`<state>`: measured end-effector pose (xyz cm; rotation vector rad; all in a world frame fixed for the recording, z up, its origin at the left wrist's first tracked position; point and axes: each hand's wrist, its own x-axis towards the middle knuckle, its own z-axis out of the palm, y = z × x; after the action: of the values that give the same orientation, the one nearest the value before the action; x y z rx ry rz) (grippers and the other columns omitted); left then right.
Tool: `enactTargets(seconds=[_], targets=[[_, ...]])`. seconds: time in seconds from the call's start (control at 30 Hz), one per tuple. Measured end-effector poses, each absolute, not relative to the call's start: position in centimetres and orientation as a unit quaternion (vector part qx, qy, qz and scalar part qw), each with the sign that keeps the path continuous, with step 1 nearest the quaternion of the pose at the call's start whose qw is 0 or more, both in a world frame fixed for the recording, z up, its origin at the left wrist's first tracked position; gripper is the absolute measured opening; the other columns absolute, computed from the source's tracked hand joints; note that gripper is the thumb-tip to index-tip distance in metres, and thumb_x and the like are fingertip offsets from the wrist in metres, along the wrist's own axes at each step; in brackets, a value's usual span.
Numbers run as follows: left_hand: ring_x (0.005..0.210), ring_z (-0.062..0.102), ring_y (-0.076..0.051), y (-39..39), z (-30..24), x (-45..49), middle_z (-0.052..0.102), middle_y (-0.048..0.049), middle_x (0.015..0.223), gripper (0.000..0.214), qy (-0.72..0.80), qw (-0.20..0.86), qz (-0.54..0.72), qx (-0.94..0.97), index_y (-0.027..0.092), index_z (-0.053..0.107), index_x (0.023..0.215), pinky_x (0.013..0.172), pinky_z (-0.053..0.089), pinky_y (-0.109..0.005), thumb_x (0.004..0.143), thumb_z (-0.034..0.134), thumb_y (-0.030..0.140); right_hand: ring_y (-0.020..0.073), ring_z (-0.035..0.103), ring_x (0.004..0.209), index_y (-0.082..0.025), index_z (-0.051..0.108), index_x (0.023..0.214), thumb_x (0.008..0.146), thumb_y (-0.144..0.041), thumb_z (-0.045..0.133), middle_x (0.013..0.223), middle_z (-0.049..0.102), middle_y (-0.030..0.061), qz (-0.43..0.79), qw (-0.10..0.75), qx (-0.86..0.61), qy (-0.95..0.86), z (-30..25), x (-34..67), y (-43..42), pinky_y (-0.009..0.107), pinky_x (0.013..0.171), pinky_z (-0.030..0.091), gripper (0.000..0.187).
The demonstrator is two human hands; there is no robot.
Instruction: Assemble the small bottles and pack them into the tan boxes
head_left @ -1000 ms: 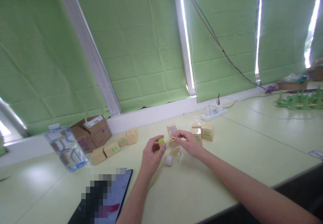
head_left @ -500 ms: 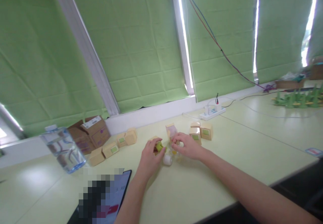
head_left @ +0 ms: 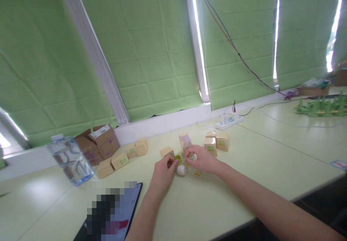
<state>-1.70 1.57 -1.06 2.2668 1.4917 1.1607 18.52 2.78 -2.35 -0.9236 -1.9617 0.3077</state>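
My left hand [head_left: 163,169] is closed, with thumb and fingers pinching at the edge of a small yellow-green piece [head_left: 178,159]. My right hand [head_left: 202,158] is also closed, thumb and index finger meeting in a pinch; what sits between them is too small to make out. A short white cylinder [head_left: 181,170] lies on the table between both hands. Just below the right hand is a small yellow piece, or a clear bag with yellow on it [head_left: 197,173]. An open small box [head_left: 185,139] stands behind the right hand. Another small tan box [head_left: 167,151] is behind the left hand.
Small tan boxes with green labels stand at the right [head_left: 222,142] and left [head_left: 120,160]. A large water bottle [head_left: 71,160] and a cardboard carton [head_left: 104,145] are at left. A tablet [head_left: 130,201] lies in front. A power strip [head_left: 229,122] sits by the wall.
My left hand has lowered and turned, with its fingers drawn closer together. The green piece now shows to the right of its fingertips, and the tan box behind is uncovered.
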Motion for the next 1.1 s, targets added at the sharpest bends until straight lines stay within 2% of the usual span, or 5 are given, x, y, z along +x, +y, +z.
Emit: enactTargets(seconds=[0.17,0.4,0.67,0.87,1.1], targets=[[0.061,0.060,-0.017,2.0,-1.3,-2.0,0.066,-0.0009,0.063,0.027,0.530,0.073,0.383,0.753,0.018,0.065,0.066,0.061,0.040,-0.027,0.080,0.060,0.041,0.0202,0.062,0.089,-0.019,0.072,0.081,0.079,-0.020,0.066,0.089,0.070,0.0046,0.118,0.443,-0.368,-0.809,-2.2,18.5,2.4,0.033,0.086,0.045,0.006],[0.069,0.063,-0.019,2.5,-2.2,-2.4,0.071,-0.0050,0.073,0.012,0.518,0.075,0.349,0.777,0.018,0.069,0.070,0.065,0.043,-0.028,0.076,0.064,0.027,0.0264,0.052,0.115,-0.022,0.076,0.095,0.076,-0.036,0.073,0.114,0.063,0.0102,0.105,0.406,-0.330,-0.846,-2.6,18.0,1.9,0.043,0.102,0.038,0.024],[0.072,0.064,-0.020,2.1,-0.7,-2.6,0.071,-0.0040,0.080,0.024,0.514,0.017,0.425,0.745,0.021,0.070,0.084,0.073,0.047,-0.032,0.087,0.055,0.039,0.0238,0.057,0.107,-0.021,0.074,0.081,0.078,-0.029,0.072,0.107,0.066,0.0081,0.107,0.429,-0.332,-0.833,-2.3,18.1,2.0,0.039,0.098,0.042,0.009],[0.094,0.064,-0.025,4.0,-1.9,-4.3,0.065,-0.0139,0.115,0.056,0.571,-0.022,0.490,0.658,0.016,0.052,0.128,0.086,0.048,-0.041,0.080,0.062,0.042,0.0208,0.062,0.096,-0.021,0.072,0.077,0.080,-0.022,0.068,0.096,0.070,0.0045,0.121,0.457,-0.326,-0.819,-1.9,18.0,1.9,0.036,0.091,0.044,0.005],[0.102,0.065,-0.028,5.3,-3.3,-5.1,0.069,-0.0139,0.108,0.047,0.595,0.044,0.458,0.659,0.016,0.059,0.116,0.090,0.048,-0.042,0.074,0.069,0.036,0.0201,0.062,0.092,-0.021,0.070,0.078,0.081,-0.020,0.066,0.091,0.071,0.0031,0.116,0.484,-0.326,-0.804,-1.8,18.2,1.8,0.035,0.089,0.045,0.005]])
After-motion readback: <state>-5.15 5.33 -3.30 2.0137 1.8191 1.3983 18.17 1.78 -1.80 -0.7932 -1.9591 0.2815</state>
